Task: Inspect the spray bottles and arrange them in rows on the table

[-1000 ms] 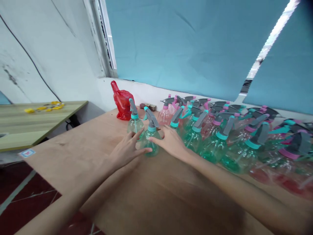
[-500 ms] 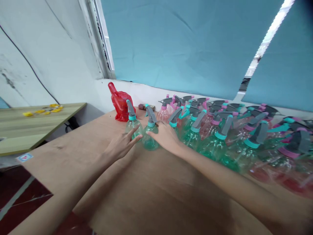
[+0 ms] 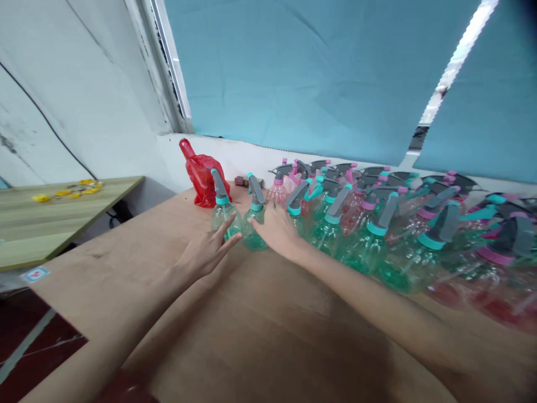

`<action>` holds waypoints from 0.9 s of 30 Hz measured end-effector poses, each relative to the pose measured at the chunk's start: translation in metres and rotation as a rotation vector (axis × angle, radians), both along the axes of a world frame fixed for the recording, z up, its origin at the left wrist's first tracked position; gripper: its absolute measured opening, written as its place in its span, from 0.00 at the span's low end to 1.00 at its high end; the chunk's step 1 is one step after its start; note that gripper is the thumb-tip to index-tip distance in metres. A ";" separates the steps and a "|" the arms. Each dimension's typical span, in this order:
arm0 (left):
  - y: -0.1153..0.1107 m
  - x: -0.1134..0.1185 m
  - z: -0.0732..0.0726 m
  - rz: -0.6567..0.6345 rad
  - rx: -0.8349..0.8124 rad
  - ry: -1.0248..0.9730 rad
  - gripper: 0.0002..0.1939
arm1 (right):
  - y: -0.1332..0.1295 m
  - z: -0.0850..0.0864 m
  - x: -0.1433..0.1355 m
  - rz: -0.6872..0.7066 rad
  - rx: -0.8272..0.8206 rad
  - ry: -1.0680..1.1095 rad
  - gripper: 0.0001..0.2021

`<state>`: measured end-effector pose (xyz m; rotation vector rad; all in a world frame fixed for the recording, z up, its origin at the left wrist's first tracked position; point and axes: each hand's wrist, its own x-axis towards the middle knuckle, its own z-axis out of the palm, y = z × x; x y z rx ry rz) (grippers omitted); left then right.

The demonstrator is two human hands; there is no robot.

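The left hand is easing off the green spray bottle, fingers spreading; the right hand is staying beside it, thumb and fingers parted — seemingly touching. It is standing upright on the tabletop, beside the left-end bottle.

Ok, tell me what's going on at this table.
A person's right hand is at a round, clear green plastic spray bottle, thumb in front; its grip is unclear. The open left hand is by a similar bottle to the left. More green and pink spray bottles stand to the right, and a red plastic bag sits behind.
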<state>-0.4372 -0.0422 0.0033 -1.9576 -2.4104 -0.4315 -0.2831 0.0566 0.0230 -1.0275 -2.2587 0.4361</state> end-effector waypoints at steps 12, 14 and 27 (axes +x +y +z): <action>-0.001 0.072 0.007 -0.122 0.103 -0.105 0.22 | -0.069 -0.004 0.117 0.255 -0.126 -0.116 0.22; 0.010 0.088 0.009 -0.098 0.103 -0.115 0.25 | -0.078 -0.010 0.140 0.311 -0.187 -0.152 0.18; 0.054 0.136 0.018 0.162 0.020 0.061 0.33 | -0.091 -0.020 0.233 0.326 -0.326 -0.166 0.09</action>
